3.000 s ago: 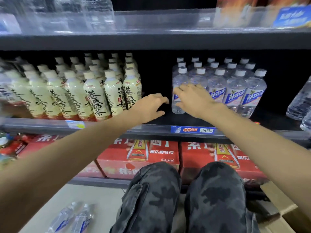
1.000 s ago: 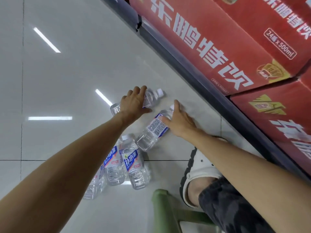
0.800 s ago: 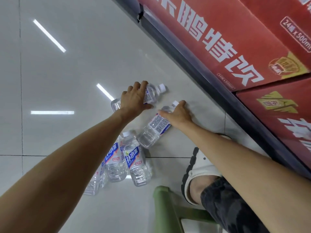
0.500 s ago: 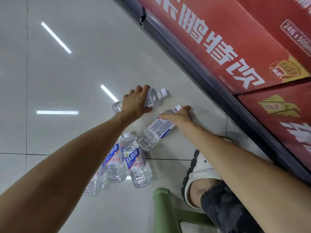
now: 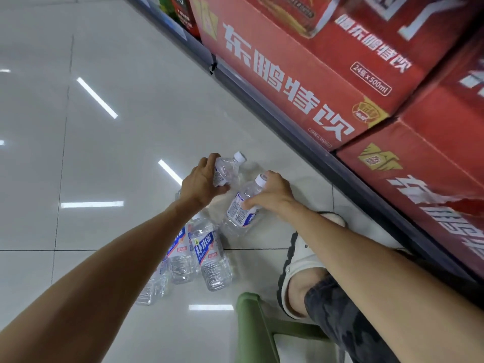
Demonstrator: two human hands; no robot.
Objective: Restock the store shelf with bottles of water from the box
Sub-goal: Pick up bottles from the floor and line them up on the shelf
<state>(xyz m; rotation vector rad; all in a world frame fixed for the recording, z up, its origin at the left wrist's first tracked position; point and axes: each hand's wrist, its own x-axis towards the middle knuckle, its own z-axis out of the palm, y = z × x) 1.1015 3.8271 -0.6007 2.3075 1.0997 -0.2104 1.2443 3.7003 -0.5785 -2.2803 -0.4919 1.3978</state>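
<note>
Two water bottles gripped, now tilting up off the floor [image 5: 104, 158].
Left hand [image 5: 201, 183] grips one bottle [image 5: 226, 170], right hand [image 5: 272, 196] another [image 5: 242, 208]; shelving comes next.

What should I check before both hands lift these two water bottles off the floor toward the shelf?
1. Left hand wrapped round its bottle: ok, the fingers curl over the body.
2. Right hand holding the second bottle: ok, it grips near the neck.
3. Caps on both: ok, white caps show.
4. Bottles clear of the floor: cannot tell; both tilt cap-up, and their bases are hard to judge.
5. Spare bottles out of the way: ok, they lie nearer the person, under the left forearm.
6. Room on the shelf: cannot tell; only the red cartons show.
</note>
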